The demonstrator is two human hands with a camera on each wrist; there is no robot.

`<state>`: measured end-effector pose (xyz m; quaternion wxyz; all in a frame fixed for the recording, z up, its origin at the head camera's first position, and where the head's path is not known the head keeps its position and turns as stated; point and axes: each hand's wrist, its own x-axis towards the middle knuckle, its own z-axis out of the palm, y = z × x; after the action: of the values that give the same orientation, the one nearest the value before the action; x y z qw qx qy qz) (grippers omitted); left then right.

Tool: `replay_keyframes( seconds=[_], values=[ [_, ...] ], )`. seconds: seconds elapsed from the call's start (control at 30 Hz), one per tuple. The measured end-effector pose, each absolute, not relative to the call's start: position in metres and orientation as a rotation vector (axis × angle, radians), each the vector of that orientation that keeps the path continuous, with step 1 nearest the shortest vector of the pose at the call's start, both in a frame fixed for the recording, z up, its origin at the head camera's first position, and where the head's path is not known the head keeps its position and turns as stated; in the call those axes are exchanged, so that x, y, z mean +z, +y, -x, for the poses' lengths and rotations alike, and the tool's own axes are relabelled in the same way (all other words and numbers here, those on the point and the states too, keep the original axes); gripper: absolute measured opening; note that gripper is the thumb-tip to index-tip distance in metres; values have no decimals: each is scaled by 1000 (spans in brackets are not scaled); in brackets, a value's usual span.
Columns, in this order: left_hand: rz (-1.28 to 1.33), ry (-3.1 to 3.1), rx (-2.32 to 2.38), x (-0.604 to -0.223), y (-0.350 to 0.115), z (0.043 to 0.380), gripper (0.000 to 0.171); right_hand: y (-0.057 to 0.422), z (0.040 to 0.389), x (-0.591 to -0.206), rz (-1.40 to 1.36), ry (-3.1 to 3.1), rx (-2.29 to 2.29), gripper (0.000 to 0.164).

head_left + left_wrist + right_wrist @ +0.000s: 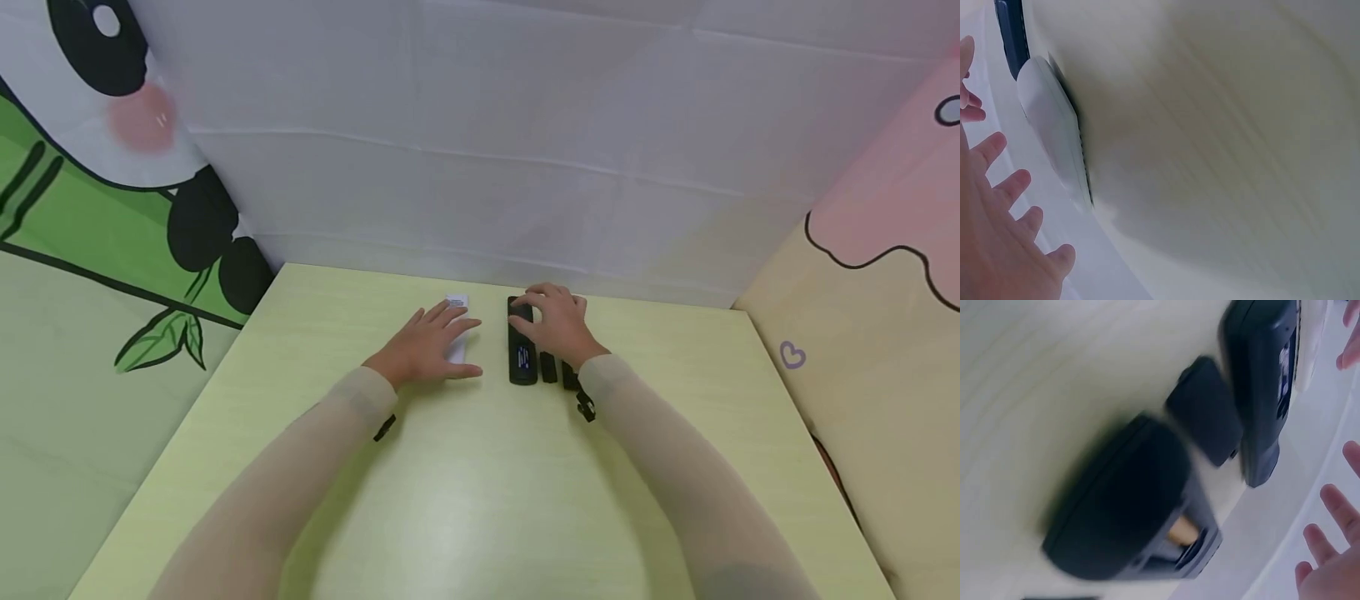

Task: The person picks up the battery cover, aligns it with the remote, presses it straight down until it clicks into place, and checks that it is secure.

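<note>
My left hand (435,346), fingers spread, is over a slim white handset (457,352), partly hiding it; the handset (1054,128) lies on the table in the left wrist view. My right hand (558,325) hovers by a long black remote control (522,360), with nothing visible in its grasp. Beside that remote lies a small black cover (1207,412), probably a battery cover. Nearer the right wrist camera is a second black remote (1122,500), its battery compartment exposed and a gold-coloured battery (1183,531) inside. My forearm partly covers this second remote in the head view.
The pale wooden table (435,500) ends at a white cloth wall (487,167) behind the remotes. Printed panels, one green and white (112,225) and one pink and beige (862,275), flank it. Dark strap ends (586,406) hang under the wrists.
</note>
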<state>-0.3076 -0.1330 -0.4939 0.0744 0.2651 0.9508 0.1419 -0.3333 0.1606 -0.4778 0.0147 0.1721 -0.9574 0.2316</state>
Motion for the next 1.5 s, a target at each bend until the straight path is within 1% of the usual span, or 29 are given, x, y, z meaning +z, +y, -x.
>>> replay_keyframes(
  seconds=[0.2,0.5,0.53,0.73,0.77,1.13,1.5],
  values=[
    [-809,2835,422,-491,-122,305,100,182,329,-482,-468,-3013,766,30],
    [-809,2794,454,-494,-112,304,101,207,327,-489,-456,-3065,807,29],
    [-833,2797,465,-503,-112,310,105,208,327,-489,-457,-3071,809,28],
    [-832,2805,451,-503,-104,308,103,213,328,-493,-457,-3127,774,25],
    [-810,2802,435,-494,-101,301,99,213,329,-494,-455,-3138,763,25],
    [-804,2823,358,-502,-84,301,101,217,327,-499,-417,-3209,667,19],
    [-823,2848,382,-507,-71,296,99,217,325,-506,-435,-3201,627,17]
  ],
)
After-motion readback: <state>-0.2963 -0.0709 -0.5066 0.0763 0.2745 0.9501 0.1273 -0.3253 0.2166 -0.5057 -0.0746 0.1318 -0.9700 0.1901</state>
